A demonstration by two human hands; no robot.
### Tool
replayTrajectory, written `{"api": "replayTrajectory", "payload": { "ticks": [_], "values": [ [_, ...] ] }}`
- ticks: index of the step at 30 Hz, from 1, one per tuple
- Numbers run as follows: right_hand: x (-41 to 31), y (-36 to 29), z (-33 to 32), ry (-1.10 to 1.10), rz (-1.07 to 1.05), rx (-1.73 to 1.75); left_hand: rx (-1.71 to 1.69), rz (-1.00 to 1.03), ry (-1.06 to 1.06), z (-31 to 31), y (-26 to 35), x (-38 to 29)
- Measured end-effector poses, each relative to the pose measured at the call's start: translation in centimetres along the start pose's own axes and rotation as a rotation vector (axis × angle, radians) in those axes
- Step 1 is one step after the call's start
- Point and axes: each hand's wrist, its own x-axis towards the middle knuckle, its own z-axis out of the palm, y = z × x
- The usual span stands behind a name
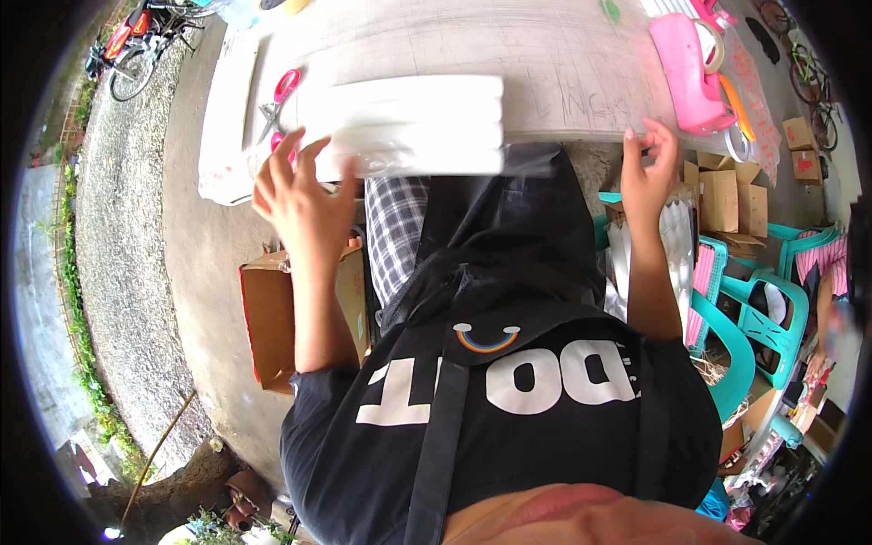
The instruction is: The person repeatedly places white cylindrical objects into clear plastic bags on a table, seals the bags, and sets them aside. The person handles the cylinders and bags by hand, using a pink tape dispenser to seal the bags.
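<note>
A blurred bundle of long white pieces (pixel 422 126), with clear plastic along its lower side, lies across the table's near edge and overhangs my lap. My left hand (pixel 300 187) is at its left end, fingers spread, with the thumb overlapping the bundle in view; no grip on it shows. Just beyond those fingers are scissors with pinkish-red handles (pixel 287 85), their lower part partly hidden by the hand. To the right, apart from the bundle, my right hand (pixel 650 170) is raised by the table edge. Its fingers are curled, thumb and forefinger slightly apart, with nothing visible between them.
A pink tape dispenser (pixel 688 82) stands on the table (pixel 572 61) at right, beside tape rolls (pixel 710 46) and an orange-handled tool (pixel 737 105). Cardboard boxes (pixel 725 201) and teal plastic chairs (pixel 770 306) stand right; an open carton (pixel 272 320) sits below my left arm.
</note>
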Motion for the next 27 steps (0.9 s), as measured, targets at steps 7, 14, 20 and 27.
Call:
{"api": "replayTrajectory", "payload": {
  "ticks": [7,14,20,27],
  "values": [
    [-8.9,2.2,2.7,-0.285,0.203,0.352,-0.174,0.564,0.033,6.4,5.4,-1.9],
    [-11.4,-1.9,10.3,-1.072,0.96,1.048,-0.122,0.618,0.176,7.5,5.1,-1.6],
    [-9.6,-4.5,12.7,-1.017,1.141,1.631,-0.276,0.462,0.202,6.3,5.9,-1.5],
    [-8.8,-6.5,7.1,-0.801,0.573,1.304,-0.964,0.257,-0.259,3.9,5.0,-3.3]
  ]
}}
